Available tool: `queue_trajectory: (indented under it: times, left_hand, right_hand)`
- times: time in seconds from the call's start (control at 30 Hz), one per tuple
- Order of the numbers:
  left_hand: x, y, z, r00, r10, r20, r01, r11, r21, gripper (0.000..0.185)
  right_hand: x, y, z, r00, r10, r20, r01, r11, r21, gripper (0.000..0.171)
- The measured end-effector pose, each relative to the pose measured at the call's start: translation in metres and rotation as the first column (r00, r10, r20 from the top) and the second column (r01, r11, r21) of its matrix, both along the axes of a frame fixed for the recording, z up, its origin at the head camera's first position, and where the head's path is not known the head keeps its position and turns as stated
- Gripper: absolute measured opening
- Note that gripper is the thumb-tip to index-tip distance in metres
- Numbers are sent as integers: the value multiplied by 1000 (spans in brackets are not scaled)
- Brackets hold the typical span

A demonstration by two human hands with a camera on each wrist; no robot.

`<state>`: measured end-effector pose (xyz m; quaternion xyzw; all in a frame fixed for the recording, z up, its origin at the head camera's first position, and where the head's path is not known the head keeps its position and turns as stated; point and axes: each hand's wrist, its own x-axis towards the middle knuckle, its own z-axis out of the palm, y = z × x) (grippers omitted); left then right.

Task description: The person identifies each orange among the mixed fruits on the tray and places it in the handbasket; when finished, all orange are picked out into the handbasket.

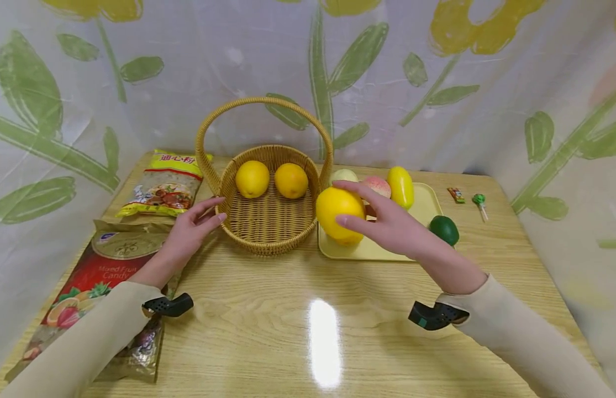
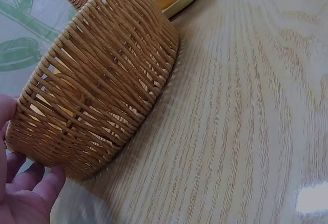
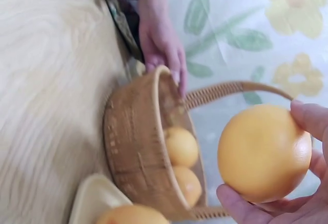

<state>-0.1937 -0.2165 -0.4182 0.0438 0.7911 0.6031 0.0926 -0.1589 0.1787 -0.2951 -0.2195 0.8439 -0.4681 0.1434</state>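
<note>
The right hand [image 1: 392, 224] is curling its fingers around a yellow orange [image 1: 339, 214] above the yellow tray [image 1: 427, 207], while the left hand [image 1: 190, 232], fingers straight, is touching the wicker basket [image 1: 268, 221] beside a "Mixed Fruit Candy" bag [image 1: 96, 276] on the wooden table [image 1: 298, 331].

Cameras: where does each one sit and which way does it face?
Head: worn on the head, looks forward and down at the table; shows both sleeves, left hand at the basket, right hand holding a yellow fruit.
Left wrist: low beside the basket wall; fingertips show at the corner.
Right wrist: looks past the held fruit at the basket; right fingers show.
All three views share the basket.
</note>
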Motion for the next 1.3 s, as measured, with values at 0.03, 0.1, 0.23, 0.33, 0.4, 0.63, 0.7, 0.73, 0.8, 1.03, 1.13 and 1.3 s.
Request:
queue_trajectory:
  times: [0.03,0.1,0.23,0.33,0.4,0.63,0.7,0.73,0.8,1.03,1.13,1.3]
  left_hand:
    - [0,1,0,1000,-2,0,2,1000,-1,64]
    - [0,2,1,1000,-4,-1,4,1000,-5,64]
    - [-1,4,2,1000,-4,-5,3,1000,-13,64]
    - [-2,4,1,1000,-4,-13,3,1000,-20,64]
    - [-2,4,1,1000,-3,-22,3,999,-32,64]
    - [-3,3,2,999,-7,-39,4,998,-59,63]
    - [-3,3,2,999,-7,-37,5,998,-59,63]
    - [-3,3,2,999,-8,-36,6,998,-58,63]
    - [-3,3,2,999,-7,-32,5,998,-60,63]
    - [-2,1,1,999,-3,-37,1,998,-71,63]
    - [-2,1,1,999,-4,-36,1,998,-65,63]
    - [-1,0,1,999,0,-33,-1,998,-57,63]
  right_hand:
    - [-2,-5,-2,1000,4,5,-4,1000,3,58]
    - [-5,-14,-6,1000,14,17,-14,1000,-1,58]
    - [-15,-34,-13,1000,20,16,-20,1000,12,58]
    - [-24,-49,-16,999,23,39,-23,1000,-2,59]
    - [-32,-59,-17,998,26,56,-26,1000,-12,60]
    - [-69,-96,-24,996,46,73,-53,994,96,62]
    - [-78,-105,-28,995,55,85,-67,986,150,63]
    - [-81,-110,-31,993,64,96,-79,982,170,63]
    - [-89,-118,-37,989,87,119,-109,974,200,64]
    - [-99,-145,-55,974,181,137,-214,935,284,64]
    - [-101,-151,-61,966,208,154,-248,911,329,65]
    - [-101,-155,-63,952,230,202,-293,879,377,67]
